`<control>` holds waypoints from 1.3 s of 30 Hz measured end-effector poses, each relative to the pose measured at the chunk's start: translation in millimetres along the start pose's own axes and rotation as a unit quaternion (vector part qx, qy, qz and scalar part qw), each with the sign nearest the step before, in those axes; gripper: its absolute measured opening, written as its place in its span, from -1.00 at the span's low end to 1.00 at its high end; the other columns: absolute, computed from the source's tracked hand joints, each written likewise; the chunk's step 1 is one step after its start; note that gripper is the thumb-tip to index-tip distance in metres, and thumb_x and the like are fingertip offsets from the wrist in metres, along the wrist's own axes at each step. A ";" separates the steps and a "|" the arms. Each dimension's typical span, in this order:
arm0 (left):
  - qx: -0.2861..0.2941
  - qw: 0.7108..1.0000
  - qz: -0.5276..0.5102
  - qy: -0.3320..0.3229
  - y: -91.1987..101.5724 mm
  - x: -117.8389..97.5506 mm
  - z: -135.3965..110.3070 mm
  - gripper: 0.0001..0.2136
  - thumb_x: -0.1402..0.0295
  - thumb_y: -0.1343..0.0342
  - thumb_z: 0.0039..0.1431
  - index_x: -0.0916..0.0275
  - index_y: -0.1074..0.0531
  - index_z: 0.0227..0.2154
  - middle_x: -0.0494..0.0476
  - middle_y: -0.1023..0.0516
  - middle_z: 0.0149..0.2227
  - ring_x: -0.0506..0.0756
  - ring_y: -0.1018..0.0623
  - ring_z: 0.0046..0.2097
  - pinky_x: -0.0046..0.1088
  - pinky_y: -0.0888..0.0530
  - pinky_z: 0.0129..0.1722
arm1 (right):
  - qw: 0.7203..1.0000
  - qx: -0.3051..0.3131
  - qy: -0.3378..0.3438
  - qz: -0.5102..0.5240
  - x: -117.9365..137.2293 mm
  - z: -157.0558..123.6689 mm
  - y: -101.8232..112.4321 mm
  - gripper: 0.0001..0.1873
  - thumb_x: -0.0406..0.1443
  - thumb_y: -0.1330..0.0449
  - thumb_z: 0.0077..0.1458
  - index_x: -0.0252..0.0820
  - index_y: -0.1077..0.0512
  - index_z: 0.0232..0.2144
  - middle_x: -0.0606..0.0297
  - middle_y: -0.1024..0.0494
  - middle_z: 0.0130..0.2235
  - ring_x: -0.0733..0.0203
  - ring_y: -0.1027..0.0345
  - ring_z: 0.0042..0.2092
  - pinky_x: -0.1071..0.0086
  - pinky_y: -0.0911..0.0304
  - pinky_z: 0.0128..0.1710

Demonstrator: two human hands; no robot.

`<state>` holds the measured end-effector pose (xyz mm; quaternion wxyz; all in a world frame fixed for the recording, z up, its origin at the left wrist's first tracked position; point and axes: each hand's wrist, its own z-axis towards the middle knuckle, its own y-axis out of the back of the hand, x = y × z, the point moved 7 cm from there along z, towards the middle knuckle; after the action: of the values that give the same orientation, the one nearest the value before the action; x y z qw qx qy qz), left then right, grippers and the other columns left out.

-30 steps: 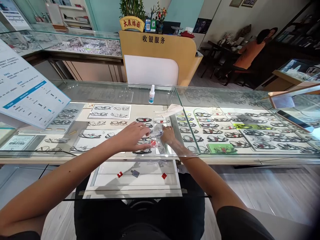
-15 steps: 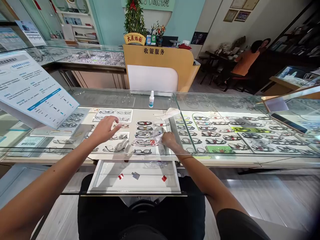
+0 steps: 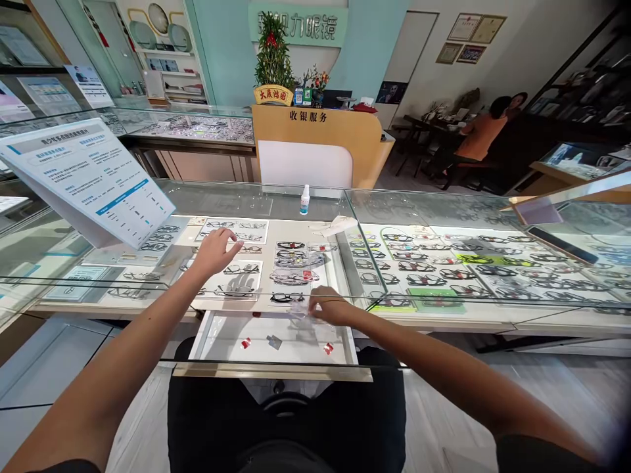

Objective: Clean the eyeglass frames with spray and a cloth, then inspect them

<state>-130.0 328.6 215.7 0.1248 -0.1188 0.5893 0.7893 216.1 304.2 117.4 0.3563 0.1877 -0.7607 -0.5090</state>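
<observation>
My left hand (image 3: 217, 251) hovers above the left part of the glass counter, fingers curved and apart, holding nothing. Below and beside it lie eyeglasses (image 3: 241, 268) on white sheets. My right hand (image 3: 329, 306) is at the back of the pulled-out white drawer (image 3: 224, 345), fingers pinched on a thin clear plastic wrapper (image 3: 300, 307). Just beyond that hand are clear-wrapped glasses (image 3: 288, 277) with a red tag and a black-framed pair (image 3: 286, 298). Two red scraps, one at the left (image 3: 246, 343), and a grey piece (image 3: 274, 342) lie inside the drawer.
A white spray bottle (image 3: 304, 200) and a crumpled white cloth or tissue (image 3: 335, 226) rest on the glass. A printed sign (image 3: 106, 180) stands at left, a phone (image 3: 563, 246) at right. Display cases hold many glasses. A person in orange (image 3: 483, 135) sits at the far right.
My right hand has come back toward me from beside the glasses to the drawer, with clear plastic at its fingers. My left hand stays raised over the counter. The view has tilted up slightly.
</observation>
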 end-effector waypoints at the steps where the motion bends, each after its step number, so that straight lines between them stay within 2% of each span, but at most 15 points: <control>1: 0.002 1.000 -0.002 0.003 0.4 -0.1 -0.3 -0.63 -0.06 0.05 0.44 0.12 -0.43 -0.14 0.36 -0.61 0.09 0.44 -0.51 0.16 0.12 -0.42 0.23 | 0.999 0.019 0.016 0.024 11.7 -7.9 -2.4 -0.97 -0.30 -0.47 0.24 -0.11 -0.75 -0.25 0.13 -0.76 -0.05 -0.04 -0.60 0.08 0.23 -0.40 0.11; 5: 0.008 1.000 -0.009 0.009 1.3 -1.4 -1.4 -0.63 -0.07 0.06 0.44 0.12 -0.42 -0.16 0.35 -0.61 0.06 0.44 -0.52 0.15 0.11 -0.43 0.20 | 0.991 0.078 0.063 0.094 53.6 -31.8 -1.5 -0.93 -0.25 -0.51 0.23 -0.08 -0.76 -0.22 0.18 -0.75 -0.06 0.03 -0.62 0.03 0.28 -0.43 0.00; 9: -0.001 1.000 -0.010 0.004 -0.1 -0.3 -1.0 -0.64 -0.06 0.06 0.44 0.12 -0.40 -0.19 0.35 -0.61 0.07 0.44 -0.51 0.15 0.11 -0.43 0.20 | 0.982 0.093 0.086 0.140 88.1 -51.0 24.0 -0.95 -0.23 -0.50 0.24 -0.04 -0.76 -0.24 0.19 -0.73 -0.06 0.00 -0.61 0.05 0.23 -0.44 0.05; 12: -0.009 1.000 -0.009 0.002 -2.9 2.4 0.1 -0.64 -0.06 0.05 0.44 0.11 -0.40 -0.19 0.34 -0.61 0.07 0.43 -0.52 0.13 0.09 -0.43 0.18 | 0.979 0.061 0.103 0.163 107.2 -65.7 68.1 -0.98 -0.21 -0.48 0.26 0.05 -0.74 -0.25 0.20 -0.71 -0.05 -0.02 -0.60 0.05 0.18 -0.46 0.06; 15: -0.012 1.000 -0.008 -0.001 -5.6 4.4 1.1 -0.64 -0.07 0.04 0.45 0.11 -0.41 -0.19 0.34 -0.61 0.08 0.42 -0.52 0.13 0.08 -0.43 0.17 | 0.984 -0.010 0.113 0.136 112.8 -65.5 131.3 -0.92 -0.21 -0.42 0.32 0.11 -0.73 -0.26 0.24 -0.71 -0.04 0.00 -0.59 0.05 0.14 -0.44 0.15; 18: -0.013 1.000 -0.007 0.000 -6.2 6.0 1.9 -0.64 -0.06 0.03 0.45 0.11 -0.42 -0.19 0.34 -0.61 0.05 0.43 -0.52 0.12 0.08 -0.42 0.17 | 0.987 -0.114 0.110 0.017 102.8 -35.5 193.8 -0.89 -0.21 -0.37 0.36 0.06 -0.74 -0.20 0.21 -0.68 0.03 -0.09 -0.52 0.17 0.05 -0.37 0.23; 19: -0.012 1.000 -0.007 0.001 -6.0 6.5 2.2 -0.65 -0.06 0.03 0.45 0.11 -0.42 -0.19 0.34 -0.61 0.04 0.43 -0.52 0.13 0.08 -0.42 0.17 | 0.985 -0.129 0.114 -0.020 98.2 -19.0 207.2 -0.88 -0.22 -0.37 0.37 0.02 -0.75 -0.17 0.20 -0.67 0.03 -0.12 -0.49 0.19 0.01 -0.32 0.27; 21: -0.010 1.000 -0.009 0.003 -5.4 7.5 2.7 -0.65 -0.06 0.03 0.45 0.11 -0.42 -0.20 0.34 -0.62 0.05 0.43 -0.52 0.13 0.08 -0.43 0.17 | 0.981 -0.133 0.116 -0.075 86.0 18.6 220.6 -0.90 -0.26 -0.39 0.34 -0.07 -0.75 -0.19 0.19 -0.68 0.01 -0.14 -0.47 0.19 -0.03 -0.27 0.32; 24: -0.008 1.000 -0.011 0.002 -5.0 8.3 3.7 -0.65 -0.05 0.04 0.45 0.12 -0.41 -0.20 0.34 -0.62 0.07 0.44 -0.52 0.14 0.10 -0.42 0.18 | 0.984 -0.091 0.097 -0.117 64.6 68.9 213.2 -0.91 -0.34 -0.39 0.31 -0.18 -0.74 -0.22 0.12 -0.70 0.01 -0.12 -0.49 0.15 0.00 -0.24 0.32; 27: -0.010 1.000 -0.012 -0.001 -5.2 8.4 4.7 -0.65 -0.05 0.04 0.44 0.12 -0.41 -0.21 0.34 -0.62 0.06 0.43 -0.53 0.14 0.10 -0.42 0.19 | 0.986 -0.071 0.092 -0.116 49.3 93.3 196.8 -0.92 -0.36 -0.40 0.28 -0.22 -0.74 -0.24 0.07 -0.72 0.00 -0.13 -0.49 0.14 0.06 -0.27 0.25; 32: -0.007 1.000 -0.015 0.002 -5.2 7.5 5.0 -0.64 -0.06 0.02 0.45 0.12 -0.43 -0.19 0.34 -0.62 0.07 0.43 -0.52 0.14 0.09 -0.42 0.18 | 0.988 -0.065 0.098 -0.097 33.5 99.7 176.2 -0.87 -0.33 -0.36 0.31 -0.20 -0.75 -0.21 0.06 -0.72 0.03 -0.11 -0.49 0.14 0.10 -0.25 0.20; 39: -0.011 1.000 -0.025 0.005 -4.3 7.0 4.5 -0.65 -0.06 0.02 0.44 0.12 -0.41 -0.21 0.32 -0.62 0.07 0.44 -0.52 0.15 0.10 -0.43 0.18 | 0.991 -0.073 0.085 -0.071 25.2 105.1 164.2 -0.82 -0.27 -0.38 0.32 -0.20 -0.74 -0.11 0.03 -0.68 0.05 -0.14 -0.46 0.16 0.11 -0.25 0.19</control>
<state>-135.3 334.5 210.7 0.1401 -0.1386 0.5784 0.7916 134.8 422.7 251.4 0.3959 0.2571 -0.6731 -0.5694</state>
